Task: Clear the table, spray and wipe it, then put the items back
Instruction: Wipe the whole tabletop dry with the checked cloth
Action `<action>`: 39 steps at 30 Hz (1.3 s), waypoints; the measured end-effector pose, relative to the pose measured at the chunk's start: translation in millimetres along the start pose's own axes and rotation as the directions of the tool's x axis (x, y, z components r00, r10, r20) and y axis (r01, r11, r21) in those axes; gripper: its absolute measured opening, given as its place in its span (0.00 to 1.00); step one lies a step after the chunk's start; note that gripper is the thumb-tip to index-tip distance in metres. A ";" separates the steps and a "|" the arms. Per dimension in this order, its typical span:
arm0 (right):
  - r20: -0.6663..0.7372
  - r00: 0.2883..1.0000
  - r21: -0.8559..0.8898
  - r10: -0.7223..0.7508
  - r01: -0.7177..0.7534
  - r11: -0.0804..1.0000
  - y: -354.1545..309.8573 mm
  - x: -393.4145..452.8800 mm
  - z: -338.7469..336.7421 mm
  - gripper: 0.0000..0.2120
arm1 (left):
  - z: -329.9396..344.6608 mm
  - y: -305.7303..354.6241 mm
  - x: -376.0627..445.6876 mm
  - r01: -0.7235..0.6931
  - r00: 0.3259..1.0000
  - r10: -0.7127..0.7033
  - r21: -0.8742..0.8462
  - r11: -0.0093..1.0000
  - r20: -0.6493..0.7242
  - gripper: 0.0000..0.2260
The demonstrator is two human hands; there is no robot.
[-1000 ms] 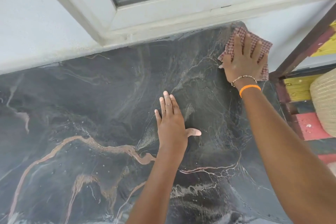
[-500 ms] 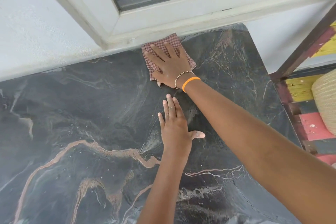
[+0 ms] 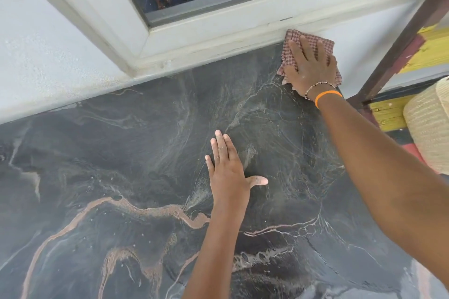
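Soft, even daylight falls on my table [image 3: 121, 165]; nothing is dim and I see no hard glare. The dark top carries a dull sheen near its far right corner. My left hand [image 3: 228, 172] throws a faint shadow beside its thumb. The wide lens bends the window frame [image 3: 194, 39] and the table's far edge. Everything looks reasonably sharp.

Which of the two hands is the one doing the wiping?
The right hand, the one with the orange band on its wrist. It presses the checked cloth at the table's far corner. The left hand lies flat and bare.
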State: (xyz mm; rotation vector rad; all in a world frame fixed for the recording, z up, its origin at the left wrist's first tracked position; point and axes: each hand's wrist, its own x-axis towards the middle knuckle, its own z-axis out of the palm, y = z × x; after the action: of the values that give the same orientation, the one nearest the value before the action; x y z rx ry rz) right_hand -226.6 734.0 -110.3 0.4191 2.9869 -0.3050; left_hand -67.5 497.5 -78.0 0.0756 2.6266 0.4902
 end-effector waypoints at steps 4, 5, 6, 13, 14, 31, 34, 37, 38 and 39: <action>0.018 1.000 0.007 -0.016 0.016 1.000 9.2 -37.0 -0.8 0.28 | 1.6 0.0 -6.3 -0.049 0.999 0.049 0.004 0.999 -0.025 0.52; 0.016 1.000 -0.001 -0.018 0.018 1.000 14.4 -53.1 -0.2 0.28 | 3.3 0.8 -9.9 -0.075 0.996 0.076 0.017 0.997 -0.041 0.52; 0.019 1.000 -0.011 -0.016 0.016 1.000 20.2 -71.1 0.2 0.29 | 5.6 1.7 -13.8 -0.101 0.993 0.102 0.019 0.995 -0.052 0.52; 0.042 0.994 -0.050 0.101 -0.099 0.994 35.0 -205.9 13.1 0.35 | 27.8 -11.3 -63.8 -0.078 0.996 0.077 0.008 0.997 0.041 0.55; 0.048 0.992 -0.058 0.118 -0.115 0.992 31.4 -210.9 15.4 0.34 | 29.2 -14.1 -70.1 -0.060 0.997 0.060 0.000 0.998 0.043 0.56; 0.152 0.804 0.027 -0.574 0.577 0.816 -87.5 -216.4 43.3 0.31 | 39.8 -28.5 -130.7 0.014 0.997 -0.017 0.043 0.999 0.075 0.55; 0.115 0.835 -0.005 -0.538 0.542 0.840 -40.6 -242.1 40.9 0.30 | 45.2 -26.3 -150.4 -0.008 0.990 -0.002 0.071 0.997 0.138 0.55; 0.089 0.912 -0.030 -0.400 0.404 0.914 9.4 -251.2 31.7 0.32 | 49.0 -22.4 -159.5 -0.002 0.980 -0.011 0.067 0.998 0.198 0.55; 0.079 0.939 -0.033 -0.336 0.339 0.940 24.9 -251.7 28.4 0.34 | 49.5 -21.1 -159.8 -0.006 0.980 -0.012 0.087 0.996 0.201 0.55; 0.068 0.960 -0.034 -0.271 0.273 0.961 39.7 -252.3 25.7 0.35 | 49.9 -19.4 -159.6 -0.008 0.980 -0.014 0.104 0.995 0.201 0.55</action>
State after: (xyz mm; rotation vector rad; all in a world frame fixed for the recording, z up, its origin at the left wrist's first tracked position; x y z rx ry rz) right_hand 27.8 700.1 -108.2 -0.0086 2.9807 -0.2703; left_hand 97.9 474.2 -56.9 0.1468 2.4515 0.3250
